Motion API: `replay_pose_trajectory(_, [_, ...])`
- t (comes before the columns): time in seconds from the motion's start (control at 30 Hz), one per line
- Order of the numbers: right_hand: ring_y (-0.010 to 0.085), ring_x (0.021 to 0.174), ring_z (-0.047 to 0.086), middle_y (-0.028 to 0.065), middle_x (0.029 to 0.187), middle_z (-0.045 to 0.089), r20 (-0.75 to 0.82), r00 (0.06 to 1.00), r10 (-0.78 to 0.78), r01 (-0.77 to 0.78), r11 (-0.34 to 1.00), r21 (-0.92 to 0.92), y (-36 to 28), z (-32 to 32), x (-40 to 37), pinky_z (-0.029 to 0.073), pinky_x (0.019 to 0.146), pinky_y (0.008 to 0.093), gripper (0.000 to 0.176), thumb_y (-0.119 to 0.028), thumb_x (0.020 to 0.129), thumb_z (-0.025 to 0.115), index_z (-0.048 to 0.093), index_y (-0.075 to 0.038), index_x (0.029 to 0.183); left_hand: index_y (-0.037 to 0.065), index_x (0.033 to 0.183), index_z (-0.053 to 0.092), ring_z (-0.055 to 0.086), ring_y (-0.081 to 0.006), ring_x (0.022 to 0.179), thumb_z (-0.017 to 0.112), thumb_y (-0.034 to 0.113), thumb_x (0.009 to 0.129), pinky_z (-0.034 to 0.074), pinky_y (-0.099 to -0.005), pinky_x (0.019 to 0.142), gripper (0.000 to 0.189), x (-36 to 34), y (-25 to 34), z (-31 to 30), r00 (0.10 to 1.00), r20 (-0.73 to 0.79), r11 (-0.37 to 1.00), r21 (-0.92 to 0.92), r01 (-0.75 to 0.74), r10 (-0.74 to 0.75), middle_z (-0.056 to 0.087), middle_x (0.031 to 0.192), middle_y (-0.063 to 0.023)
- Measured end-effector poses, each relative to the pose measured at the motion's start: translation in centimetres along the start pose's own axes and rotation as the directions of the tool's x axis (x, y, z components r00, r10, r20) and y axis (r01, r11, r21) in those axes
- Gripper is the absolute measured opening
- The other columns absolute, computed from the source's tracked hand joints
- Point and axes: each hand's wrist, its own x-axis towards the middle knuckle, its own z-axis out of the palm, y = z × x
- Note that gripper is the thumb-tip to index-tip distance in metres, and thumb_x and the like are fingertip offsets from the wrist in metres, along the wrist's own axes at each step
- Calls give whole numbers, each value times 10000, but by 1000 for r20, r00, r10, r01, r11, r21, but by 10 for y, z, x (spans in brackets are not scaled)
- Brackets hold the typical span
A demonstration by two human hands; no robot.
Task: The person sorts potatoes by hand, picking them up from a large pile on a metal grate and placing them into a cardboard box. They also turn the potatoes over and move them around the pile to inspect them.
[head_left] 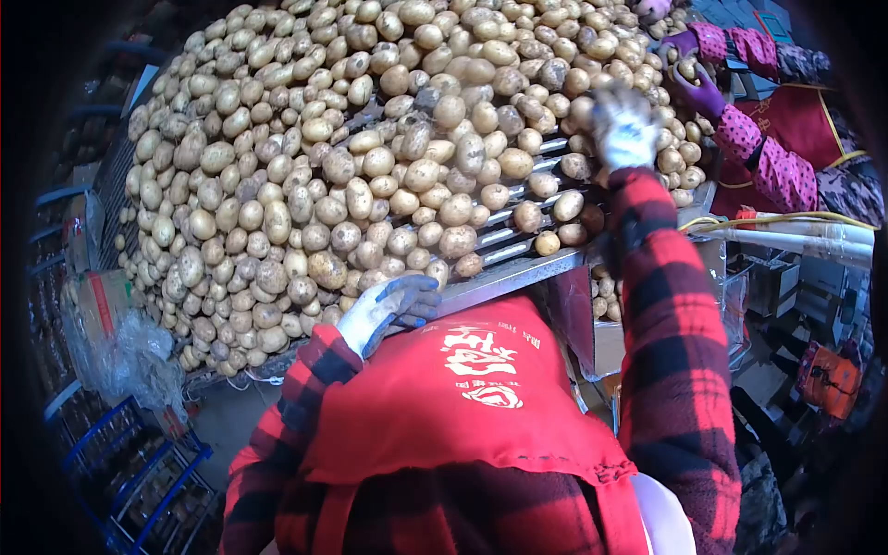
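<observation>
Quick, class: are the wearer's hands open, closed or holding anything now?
Left hand: fingers bent at the table edge; grip unclear.
Right hand: blurred over potatoes; grip cannot be told.

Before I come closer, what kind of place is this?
Probably a potato sorting or packing shed: potatoes are heaped high on a slatted metal table, and a co-worker's purple glove is among them.

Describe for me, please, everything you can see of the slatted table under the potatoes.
The slatted table looks metallic: silvery parallel bars with dark gaps between them, and a flat, pale rim along the near side. It stands in front of the person, mostly covered by heaped potatoes, with bars exposed right of center and at the left edge. The gloved left hand is at its near edge. Its legs cannot be made out.
</observation>
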Motion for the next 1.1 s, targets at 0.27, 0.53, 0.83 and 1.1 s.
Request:
replay_pose_trajectory(0.27, [315,1019,687,135,1091,689,254,552,-794,665,604,439,-135,-137,-56,579,804,437,329,-173,931,619,673,-120,1250,19,1475,521,664,-201,1192,622,496,1046,537,-336,1000,650,6,-6,-16,995,100,997,-80,-15,23,665,1331,-129])
replay_pose_trajectory(0.53, [407,1035,640,225,1258,618,111,632,-767,526,529,665,-194,-80,-128,541,886,498,482,-187,921,662,574,-142,1392,29,1508,506,676,-170,1130,623,440,1062,531,-288,923,618,19,-5,-9,991,130,1000,13,-8,6,681,1344,-123])
replay_pose_trajectory(0.83, [173,1081,678,90,1278,668,692,685,227,-665,-191,722,-63,-196,-174,560,922,290,665,-6,900,729,509,-41,1527,23,1468,523,654,-155,1121,701,369,1036,546,-293,944,582,23,0,-2,987,162,996,-88,0,15,663,1280,-61])
replay_pose_trajectory(1.1, [430,1284,600,259,1442,592,110,932,346,-363,875,322,15,-131,-235,495,1061,532,675,-212,831,791,572,-63,1452,13,1438,553,678,-184,1104,699,253,1034,542,-298,942,492,36,40,14,988,156,994,105,0,-16,670,1289,-94])
